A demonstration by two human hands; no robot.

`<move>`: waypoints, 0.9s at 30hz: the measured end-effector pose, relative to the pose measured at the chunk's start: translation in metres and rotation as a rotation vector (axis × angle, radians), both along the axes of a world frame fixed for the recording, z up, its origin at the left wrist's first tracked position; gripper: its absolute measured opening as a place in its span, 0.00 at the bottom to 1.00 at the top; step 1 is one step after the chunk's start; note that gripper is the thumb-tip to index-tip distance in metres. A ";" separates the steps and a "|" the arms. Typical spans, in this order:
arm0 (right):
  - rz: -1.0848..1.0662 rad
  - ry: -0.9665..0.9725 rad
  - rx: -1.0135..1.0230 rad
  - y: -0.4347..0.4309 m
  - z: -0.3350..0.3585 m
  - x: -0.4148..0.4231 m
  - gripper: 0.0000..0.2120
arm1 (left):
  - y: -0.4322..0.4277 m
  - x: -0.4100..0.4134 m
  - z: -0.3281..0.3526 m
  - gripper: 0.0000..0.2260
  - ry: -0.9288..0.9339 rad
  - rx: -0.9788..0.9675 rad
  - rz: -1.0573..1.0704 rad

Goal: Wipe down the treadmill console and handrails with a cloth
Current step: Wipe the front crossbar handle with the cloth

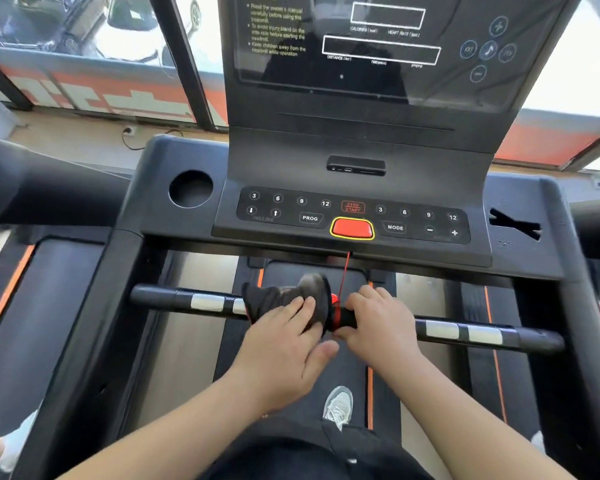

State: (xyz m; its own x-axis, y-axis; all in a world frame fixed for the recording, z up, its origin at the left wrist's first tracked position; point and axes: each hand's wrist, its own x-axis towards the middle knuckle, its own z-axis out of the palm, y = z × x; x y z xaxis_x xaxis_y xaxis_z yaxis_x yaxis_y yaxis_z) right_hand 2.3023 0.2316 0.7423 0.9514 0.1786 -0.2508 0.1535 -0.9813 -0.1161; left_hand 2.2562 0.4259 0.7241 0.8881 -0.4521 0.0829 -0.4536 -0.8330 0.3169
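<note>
A dark cloth (pixel 284 297) is draped over the middle of the treadmill's front handrail (pixel 465 332), a black crossbar with silver sensor patches. My left hand (pixel 284 348) presses flat on the cloth, fingers spread. My right hand (pixel 378 320) grips the bar just right of it, beside the red safety cord (pixel 343 275) and its clip, which hang from the console. The console (pixel 354 216) lies above the bar, with its button panel and a red stop key; the dark display stands behind it.
A round cup holder (pixel 190 188) is at the console's left and a slotted recess (pixel 515 223) at its right. Side handrails (pixel 32 188) stretch away on both sides. The belt (pixel 291 375) and my shoe (pixel 338 405) lie below. Windows are behind the display.
</note>
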 end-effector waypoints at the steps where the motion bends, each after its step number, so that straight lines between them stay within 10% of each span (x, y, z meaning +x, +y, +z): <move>1: -0.003 -0.002 0.001 0.000 0.000 0.000 0.20 | 0.004 0.013 0.004 0.23 -0.002 -0.036 0.000; 7: -0.003 -0.032 0.005 -0.001 -0.002 -0.001 0.20 | -0.008 0.049 -0.007 0.29 0.241 0.471 -0.057; 11: 0.000 -0.036 -0.005 -0.001 -0.002 0.000 0.20 | -0.012 0.063 0.001 0.19 0.137 0.412 -0.078; 15: 0.000 0.014 -0.003 0.000 0.003 0.001 0.21 | -0.029 0.088 0.004 0.23 0.430 0.265 0.184; 19: 0.005 0.022 -0.012 -0.001 0.004 0.001 0.19 | -0.036 0.035 -0.008 0.13 0.201 0.220 0.220; 27: 0.026 0.033 -0.013 -0.002 0.005 0.006 0.20 | -0.016 0.064 0.010 0.20 0.355 0.240 0.128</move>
